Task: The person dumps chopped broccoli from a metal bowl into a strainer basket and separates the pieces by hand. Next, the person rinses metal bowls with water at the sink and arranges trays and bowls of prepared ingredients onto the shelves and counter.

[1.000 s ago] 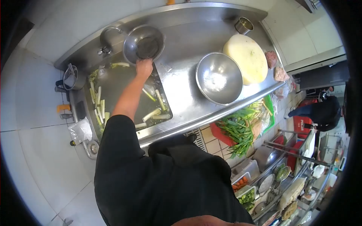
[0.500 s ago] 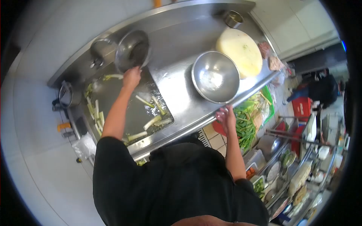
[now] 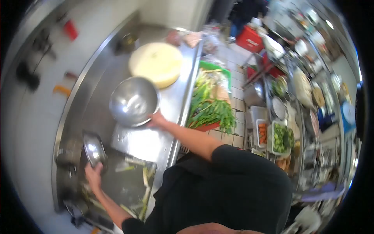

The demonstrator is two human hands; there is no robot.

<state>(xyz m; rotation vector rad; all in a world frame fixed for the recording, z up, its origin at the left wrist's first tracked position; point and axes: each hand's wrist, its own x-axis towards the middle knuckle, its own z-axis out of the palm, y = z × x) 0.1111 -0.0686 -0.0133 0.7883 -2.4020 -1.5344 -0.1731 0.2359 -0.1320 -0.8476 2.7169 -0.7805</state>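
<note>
A metal bowl (image 3: pixel 94 148), tilted on its side, is held by its rim in my left hand (image 3: pixel 94 174) over the sink. My right hand (image 3: pixel 156 119) grips the near rim of a larger steel bowl (image 3: pixel 135 100) on the steel counter. White and green stalks (image 3: pixel 146 195) lie in the water of the sink (image 3: pixel 117 181). Beyond the larger bowl sits a thick round pale board (image 3: pixel 156 63).
Leafy green vegetables (image 3: pixel 210 107) fill a green crate (image 3: pixel 227 75) right of the counter. Farther right, a rack holds containers of cut greens (image 3: pixel 281 137) and orange pieces (image 3: pixel 262 133). A person (image 3: pixel 249 13) stands near a red box (image 3: pixel 250 39) at the top.
The view has swung right. My right hand has taken hold of the larger bowl's rim, and my left hand has tilted the smaller bowl onto its side.
</note>
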